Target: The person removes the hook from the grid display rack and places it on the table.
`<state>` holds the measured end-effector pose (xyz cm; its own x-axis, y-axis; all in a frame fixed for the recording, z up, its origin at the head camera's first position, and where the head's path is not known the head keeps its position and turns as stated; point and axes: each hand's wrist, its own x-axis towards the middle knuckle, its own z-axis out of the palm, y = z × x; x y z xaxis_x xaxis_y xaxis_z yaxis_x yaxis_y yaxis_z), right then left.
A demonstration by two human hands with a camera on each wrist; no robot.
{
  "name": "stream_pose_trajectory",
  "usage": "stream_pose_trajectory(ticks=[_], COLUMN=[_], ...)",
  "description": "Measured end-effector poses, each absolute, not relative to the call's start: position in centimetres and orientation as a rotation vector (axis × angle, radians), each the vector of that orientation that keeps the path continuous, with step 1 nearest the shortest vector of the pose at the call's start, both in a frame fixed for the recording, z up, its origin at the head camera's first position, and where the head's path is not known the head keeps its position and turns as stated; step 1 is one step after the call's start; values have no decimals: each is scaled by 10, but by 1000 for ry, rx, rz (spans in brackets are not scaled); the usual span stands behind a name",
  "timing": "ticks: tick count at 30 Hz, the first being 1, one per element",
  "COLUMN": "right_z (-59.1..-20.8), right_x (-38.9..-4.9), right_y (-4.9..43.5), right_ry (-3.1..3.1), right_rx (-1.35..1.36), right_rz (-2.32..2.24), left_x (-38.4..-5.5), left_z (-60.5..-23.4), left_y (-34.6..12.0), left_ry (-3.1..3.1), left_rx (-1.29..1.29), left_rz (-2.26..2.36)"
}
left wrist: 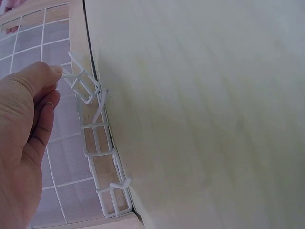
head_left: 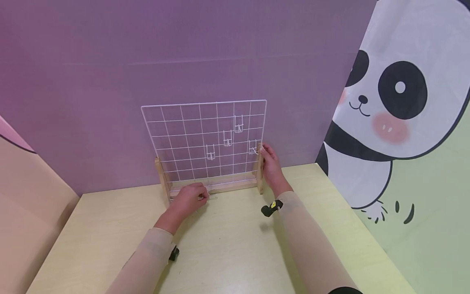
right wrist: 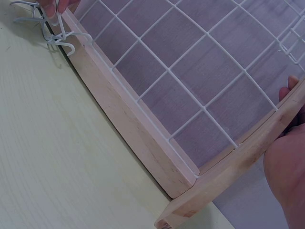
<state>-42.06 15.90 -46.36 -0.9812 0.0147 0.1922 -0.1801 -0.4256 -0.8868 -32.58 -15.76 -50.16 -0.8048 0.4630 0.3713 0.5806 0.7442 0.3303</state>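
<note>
A white wire grid panel point(head_left: 205, 103) stands in a wooden stand point(head_left: 235, 186) near the back of the table. My left hand point(head_left: 189, 200) is low at the stand's left half, thumb and fingertips pinching a white wire hook point(left wrist: 88, 100). Other white wire hooks point(left wrist: 114, 214) lie in a row along the wooden base bar. My right hand point(head_left: 271, 165) grips the right wooden upright point(right wrist: 224, 174), fingers partly hidden behind it. On the grid hang several hooks, among them an upper one point(head_left: 238, 128), a lower left one point(head_left: 211, 156) and one by the right edge point(head_left: 253, 150).
The pale wooden table point(head_left: 220, 253) spreads in front of the stand. A purple wall point(head_left: 202, 49) rises close behind the grid. To the right, a panel with a panda picture point(head_left: 422, 139) borders the table; a peach panel point(head_left: 29, 204) borders the left.
</note>
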Motion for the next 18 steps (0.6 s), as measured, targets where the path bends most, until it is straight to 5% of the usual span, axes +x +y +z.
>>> stream_pose_trajectory(ticks=[18], right_z=[-464], right_x=[-421], right_y=[160], right_ry=[-1629], right_rx=[273], right_rz=[2549], left_x=[-328], left_z=[-503], left_y=[-157], left_ry=[-2781], left_rx=[-795], left_rz=[-707])
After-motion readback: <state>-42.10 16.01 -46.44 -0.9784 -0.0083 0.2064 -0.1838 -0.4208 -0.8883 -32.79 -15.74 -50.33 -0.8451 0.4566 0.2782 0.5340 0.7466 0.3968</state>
